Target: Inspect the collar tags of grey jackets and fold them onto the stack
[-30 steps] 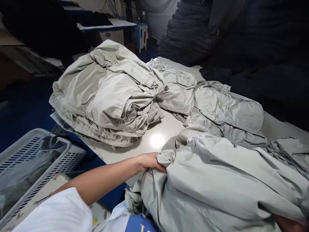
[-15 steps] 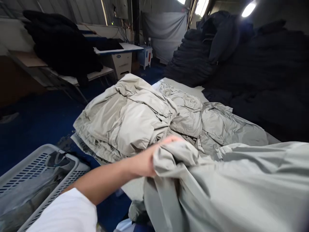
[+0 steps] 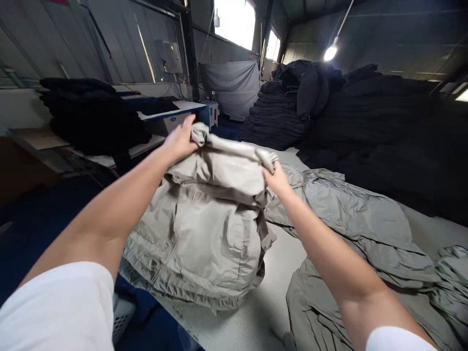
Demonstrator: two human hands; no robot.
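Two bare hands held up a pale grey-beige garment of thin, creased fabric in the middle of the frame; the left hand, just above and left of centre, had its fingers clamped on one rolled upper corner, while the right hand, right of centre, had its fingers clamped on the other end of that same edge; both forearms came from the lower corners, each out of a white short sleeve. Below the hands, the cloth fell in folds over a layered pile of similar fabric, though where one ended and the other began could not be told; the pile rested on a white, smooth tabletop.

More crumpled grey garments lay at the right of the frame, with another grey garment spread nearer, at lower right; a pale plastic basket with slotted sides showed partly at lower left; tall stacks of dark folded cloth stood at upper right, and a black cloth heap sat at upper left.
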